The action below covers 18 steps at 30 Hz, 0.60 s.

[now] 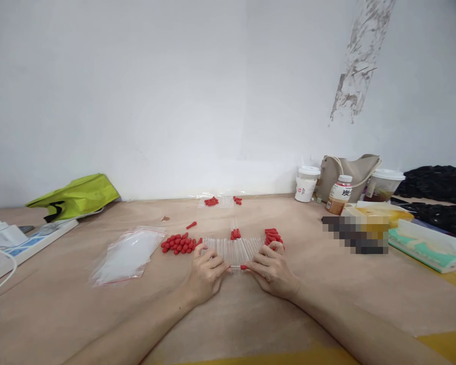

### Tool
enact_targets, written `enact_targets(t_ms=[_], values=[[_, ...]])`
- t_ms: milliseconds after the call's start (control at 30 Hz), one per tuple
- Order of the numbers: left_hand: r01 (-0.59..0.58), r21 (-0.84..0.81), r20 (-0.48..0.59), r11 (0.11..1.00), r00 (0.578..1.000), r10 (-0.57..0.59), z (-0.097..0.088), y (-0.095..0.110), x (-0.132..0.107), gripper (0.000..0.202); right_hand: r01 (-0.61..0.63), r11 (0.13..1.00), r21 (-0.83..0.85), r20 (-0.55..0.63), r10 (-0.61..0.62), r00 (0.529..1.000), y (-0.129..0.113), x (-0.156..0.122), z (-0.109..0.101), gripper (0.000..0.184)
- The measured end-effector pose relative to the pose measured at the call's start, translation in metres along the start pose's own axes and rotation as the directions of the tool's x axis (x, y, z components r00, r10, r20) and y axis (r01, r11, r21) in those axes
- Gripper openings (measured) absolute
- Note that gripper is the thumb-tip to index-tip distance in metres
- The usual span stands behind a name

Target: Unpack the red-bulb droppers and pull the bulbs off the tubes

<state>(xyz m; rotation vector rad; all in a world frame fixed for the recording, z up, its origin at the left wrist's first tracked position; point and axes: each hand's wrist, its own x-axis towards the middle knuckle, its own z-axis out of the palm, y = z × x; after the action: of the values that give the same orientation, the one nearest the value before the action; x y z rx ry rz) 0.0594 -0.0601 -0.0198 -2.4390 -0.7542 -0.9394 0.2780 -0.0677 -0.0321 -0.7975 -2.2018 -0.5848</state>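
Several clear tubes (pixel 233 251) lie side by side on the table, like dropper pipettes. My left hand (pixel 209 271) is closed, with its fingertips on the left end of one clear tube lying crosswise. My right hand (pixel 272 268) pinches a red rubber bulb (pixel 243 267) at that tube's right end. Beside my left hand is a pile of red rubber bulbs (pixel 180 243). More red bulbs (pixel 272 235) lie just beyond my right hand, partly hidden by it. Behind the row, a few tubes with red bulbs on them (pixel 235 234) point away.
Clear zip bags (pixel 127 256) are stacked at left, near a power strip (pixel 34 248) and a yellow-green bag (pixel 76 195). Bagged red bulbs (pixel 212 201) lie by the wall. At right stand a paper cup (pixel 307 183), a bottle (pixel 339 195) and a tissue pack (pixel 429 246).
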Motion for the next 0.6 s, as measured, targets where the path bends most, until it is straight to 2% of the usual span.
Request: enact_targets(t_ms=[233,367,467,600], values=[[0.004,-0.034,-0.032,0.999,0.999,-0.005,-0.005,-0.002,-0.002,0.017,-0.012,0.998,0.056,-0.020,0.013,1.000,0.002,-0.004,-0.005,0.016],[0.176,-0.103,-0.056,0.979,0.982,-0.182,-0.010,-0.018,-0.004,0.020,-0.177,0.974,0.145,-0.092,0.191,0.977,0.017,-0.006,-0.010,0.016],[0.273,-0.125,-0.020,0.954,0.961,-0.277,-0.008,-0.028,-0.003,0.029,-0.321,0.886,0.335,-0.077,0.365,0.928,0.031,-0.006,-0.008,0.021],[0.288,-0.116,0.011,0.951,0.957,-0.289,0.001,-0.034,-0.004,0.041,-0.546,0.717,0.434,-0.017,0.612,0.791,0.050,-0.007,-0.003,0.028]])
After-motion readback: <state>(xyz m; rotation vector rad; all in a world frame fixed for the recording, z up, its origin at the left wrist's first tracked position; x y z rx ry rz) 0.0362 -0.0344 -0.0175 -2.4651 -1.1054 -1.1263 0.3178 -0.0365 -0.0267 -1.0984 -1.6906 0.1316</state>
